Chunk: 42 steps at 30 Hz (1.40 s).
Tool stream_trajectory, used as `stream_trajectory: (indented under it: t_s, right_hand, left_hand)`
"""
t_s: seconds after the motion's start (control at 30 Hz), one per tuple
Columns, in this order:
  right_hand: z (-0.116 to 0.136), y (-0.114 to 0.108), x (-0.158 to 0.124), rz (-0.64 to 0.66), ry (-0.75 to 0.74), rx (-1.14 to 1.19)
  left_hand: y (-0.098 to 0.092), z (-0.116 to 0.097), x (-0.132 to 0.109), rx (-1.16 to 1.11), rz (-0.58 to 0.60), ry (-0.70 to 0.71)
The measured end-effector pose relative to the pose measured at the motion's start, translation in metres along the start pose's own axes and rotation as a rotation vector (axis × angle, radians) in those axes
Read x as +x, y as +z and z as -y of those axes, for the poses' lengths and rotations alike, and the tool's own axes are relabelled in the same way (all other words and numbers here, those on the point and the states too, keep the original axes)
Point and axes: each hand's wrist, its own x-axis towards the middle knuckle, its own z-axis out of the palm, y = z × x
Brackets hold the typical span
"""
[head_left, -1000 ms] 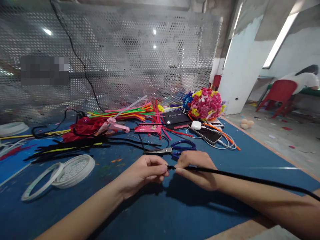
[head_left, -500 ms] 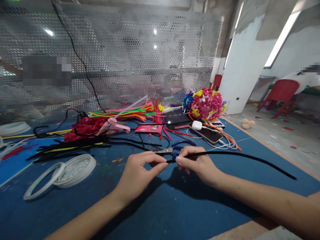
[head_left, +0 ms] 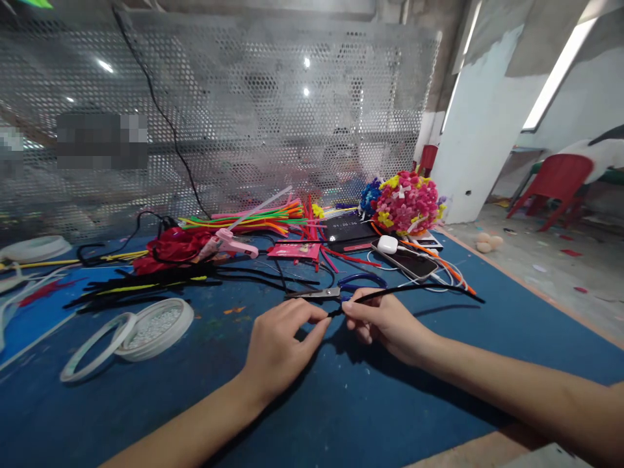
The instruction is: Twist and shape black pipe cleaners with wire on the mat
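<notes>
A long black pipe cleaner (head_left: 414, 289) runs from between my two hands out to the right above the blue table (head_left: 341, 403). My left hand (head_left: 283, 338) pinches its near end with thumb and fingers. My right hand (head_left: 383, 322) pinches the same stem just to the right, fingers closed round it. Blue-handled scissors (head_left: 341, 289) lie right behind both hands.
A round lidded container of white beads (head_left: 156, 322) sits at the left, black pipe cleaners (head_left: 146, 283) and a pink glue gun (head_left: 229, 246) behind it. Coloured pipe cleaners (head_left: 253, 218), a flower ball (head_left: 407, 201), phones and earbud case (head_left: 387, 244) lie at the back. A perforated metal screen (head_left: 244, 110) stands behind.
The free end of the black pipe cleaner has swung from the near right, along my forearm, up and away toward the phones. Both hands have shifted slightly forward, keeping their pinch.
</notes>
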Motion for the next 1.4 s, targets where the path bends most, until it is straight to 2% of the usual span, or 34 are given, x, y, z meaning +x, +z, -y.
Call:
stream_trajectory:
  t_s: [0.07, 0.1, 0.17, 0.37, 0.47, 0.57, 0.67, 0.9, 1.13, 1.4]
  right_hand:
    - [0.002, -0.002, 0.003, -0.02, -0.048, -0.091]
    - [0.003, -0.003, 0.004, -0.027, -0.061, -0.119]
    - [0.004, -0.005, 0.005, -0.036, -0.066, -0.138]
    - [0.002, -0.006, 0.004, -0.025, -0.079, -0.039]
    - [0.002, -0.008, 0.006, -0.027, -0.164, -0.013]
    - [0.006, -0.011, 0.008, -0.033, -0.296, -0.106]
    - [0.011, -0.012, 0.007, -0.051, -0.369, -0.258]
    - [0.012, -0.011, 0.005, -0.059, -0.353, -0.401]
    - [0.011, -0.01, 0.004, -0.025, -0.327, -0.317]
    - [0.007, 0.0, -0.003, -0.001, -0.108, -0.044]
  left_hand:
    - [0.008, -0.001, -0.002, -0.199, 0.081, -0.283]
    - [0.011, -0.001, -0.002, -0.271, 0.101, -0.381]
    - [0.014, -0.001, -0.002, -0.373, 0.11, -0.49]
    - [0.011, 0.0, 0.0, -0.496, -0.002, -0.577]
    - [0.01, 0.001, 0.001, -0.556, -0.03, -0.622]
    - [0.01, 0.002, 0.003, -0.636, -0.01, -0.656]
    - [0.009, 0.002, 0.006, -0.692, 0.035, -0.675]
    - [0.005, 0.001, 0.008, -0.708, 0.123, -0.63]
    - [0.007, 0.0, 0.004, -0.689, 0.124, -0.62]
    - [0.007, -0.008, -0.004, -0.472, 0.06, -0.423]
